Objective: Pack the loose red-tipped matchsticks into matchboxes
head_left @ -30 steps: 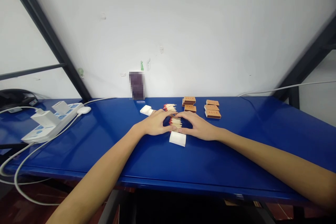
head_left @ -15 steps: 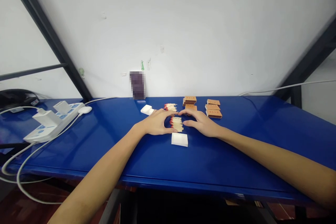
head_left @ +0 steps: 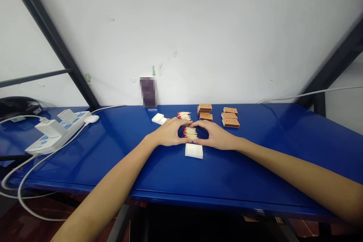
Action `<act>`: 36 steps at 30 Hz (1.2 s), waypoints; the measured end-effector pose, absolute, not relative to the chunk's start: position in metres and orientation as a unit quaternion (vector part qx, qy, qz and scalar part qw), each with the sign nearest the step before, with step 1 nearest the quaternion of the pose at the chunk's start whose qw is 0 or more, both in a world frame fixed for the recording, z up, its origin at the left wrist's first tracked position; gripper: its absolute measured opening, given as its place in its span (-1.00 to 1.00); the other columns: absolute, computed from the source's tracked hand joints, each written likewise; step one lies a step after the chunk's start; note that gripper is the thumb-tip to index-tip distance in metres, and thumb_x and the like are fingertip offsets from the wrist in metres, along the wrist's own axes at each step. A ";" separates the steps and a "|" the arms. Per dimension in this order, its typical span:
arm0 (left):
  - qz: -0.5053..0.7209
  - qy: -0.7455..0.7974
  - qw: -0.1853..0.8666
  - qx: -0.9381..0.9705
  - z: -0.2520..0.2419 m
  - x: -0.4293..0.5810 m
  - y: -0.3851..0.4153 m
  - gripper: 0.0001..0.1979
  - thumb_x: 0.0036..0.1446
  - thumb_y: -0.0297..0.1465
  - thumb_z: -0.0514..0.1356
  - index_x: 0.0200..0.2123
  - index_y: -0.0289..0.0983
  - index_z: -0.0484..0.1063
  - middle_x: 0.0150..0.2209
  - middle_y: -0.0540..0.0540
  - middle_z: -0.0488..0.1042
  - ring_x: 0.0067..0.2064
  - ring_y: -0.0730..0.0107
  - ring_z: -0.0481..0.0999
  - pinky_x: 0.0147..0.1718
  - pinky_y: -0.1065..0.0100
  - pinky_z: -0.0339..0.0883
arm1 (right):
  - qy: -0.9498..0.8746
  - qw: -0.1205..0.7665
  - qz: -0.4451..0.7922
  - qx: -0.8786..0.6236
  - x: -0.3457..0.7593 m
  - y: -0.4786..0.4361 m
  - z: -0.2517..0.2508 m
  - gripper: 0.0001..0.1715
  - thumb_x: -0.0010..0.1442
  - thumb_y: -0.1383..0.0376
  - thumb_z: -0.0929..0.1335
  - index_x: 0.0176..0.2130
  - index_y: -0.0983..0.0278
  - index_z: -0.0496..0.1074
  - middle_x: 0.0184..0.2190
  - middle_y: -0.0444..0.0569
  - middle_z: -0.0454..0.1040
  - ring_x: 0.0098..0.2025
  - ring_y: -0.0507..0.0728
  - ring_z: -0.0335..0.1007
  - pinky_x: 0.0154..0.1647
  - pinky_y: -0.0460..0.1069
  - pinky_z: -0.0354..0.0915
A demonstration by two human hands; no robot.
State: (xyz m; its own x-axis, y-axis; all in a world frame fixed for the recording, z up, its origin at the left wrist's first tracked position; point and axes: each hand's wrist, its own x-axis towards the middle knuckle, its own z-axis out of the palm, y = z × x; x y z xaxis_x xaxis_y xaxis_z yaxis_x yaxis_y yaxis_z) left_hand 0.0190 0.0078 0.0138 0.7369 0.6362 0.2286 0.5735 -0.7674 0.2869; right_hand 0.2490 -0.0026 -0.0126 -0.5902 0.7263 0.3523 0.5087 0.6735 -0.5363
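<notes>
1. At far left, a long white plastic power strip with blue sockets point(head_left: 42, 142) lies on the glossy blue surface point(head_left: 269, 159).
2. A small white rectangular tray point(head_left: 158, 117) lies just behind the left hand point(head_left: 170, 133), which partly hides it.
3. The left hand is curved into a C, index finger at the far side of a compact bundle of pale wooden, red-headed matches point(head_left: 190, 133), thumb at the near side; how firmly it presses cannot be told.
4. The bundle lies on the surface between the two hands, heads to the left. Beyond it is a second, looser pile of red-headed matches point(head_left: 184, 115); nearer the person lies a shallow white open tray point(head_left: 194, 150).
5. The right hand point(head_left: 217, 135) mirrors the left; its grip, too, cannot be judged. Its thumb, farther back half a second earlier, now sits close to the left thumb, so the bundle is framed on all sides.
6. Farther right are orange-and-brown cardboard matchboxes, a stacked group point(head_left: 205, 107) and a group of three point(head_left: 230, 122).
</notes>
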 end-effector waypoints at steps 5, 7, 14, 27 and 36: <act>0.177 0.322 0.103 0.924 0.011 0.021 0.010 -0.49 0.13 -0.15 0.29 0.12 -0.19 0.39 0.08 -0.13 0.48 0.07 0.06 0.43 0.04 0.13 0.28 | -0.874 0.286 0.172 -0.352 0.248 -0.002 -0.014 -0.53 0.16 0.10 0.42 0.03 0.21 0.44 -0.01 0.05 0.53 0.00 0.26 0.46 0.03 0.15 0.37; 0.183 0.317 0.109 0.924 0.010 0.021 0.011 -0.50 0.13 -0.17 0.29 0.11 -0.20 0.39 0.05 -0.12 0.50 0.05 0.09 0.45 0.03 0.15 0.29 | -0.876 0.284 0.160 -0.356 0.248 -0.002 -0.015 -0.57 0.18 0.13 0.41 0.01 0.22 0.45 -0.03 0.05 0.54 -0.01 0.25 0.47 0.02 0.14 0.37; 0.206 0.308 0.119 0.921 0.007 0.022 0.013 -0.54 0.14 -0.27 0.30 0.09 -0.25 0.40 -0.06 -0.13 0.55 -0.07 0.19 0.51 -0.06 0.24 0.34 | -0.881 0.281 0.127 -0.359 0.247 -0.003 -0.016 -0.70 0.23 0.20 0.38 -0.03 0.22 0.47 -0.09 0.02 0.57 -0.06 0.21 0.47 -0.02 0.11 0.36; 0.205 0.281 0.145 0.926 0.012 0.028 0.008 -0.77 0.17 -0.40 0.22 -0.09 -0.29 0.49 -0.32 -0.04 0.54 -0.35 0.39 0.47 -0.33 0.41 0.24 | -0.888 0.297 0.082 -0.341 0.246 -0.003 -0.019 -0.80 0.23 0.30 0.37 -0.12 0.22 0.51 -0.20 -0.02 0.60 -0.18 0.16 0.50 -0.15 0.04 0.36; 0.210 0.286 0.173 0.919 0.009 0.028 0.010 -0.90 0.14 -0.40 0.23 -0.29 -0.30 0.53 -0.45 0.01 0.49 -0.42 0.45 0.40 -0.39 0.44 0.20 | -0.897 0.284 0.058 -0.334 0.244 -0.008 -0.018 -0.76 0.24 0.36 0.33 -0.10 0.23 0.52 -0.24 -0.03 0.60 -0.22 0.15 0.47 -0.21 0.02 0.34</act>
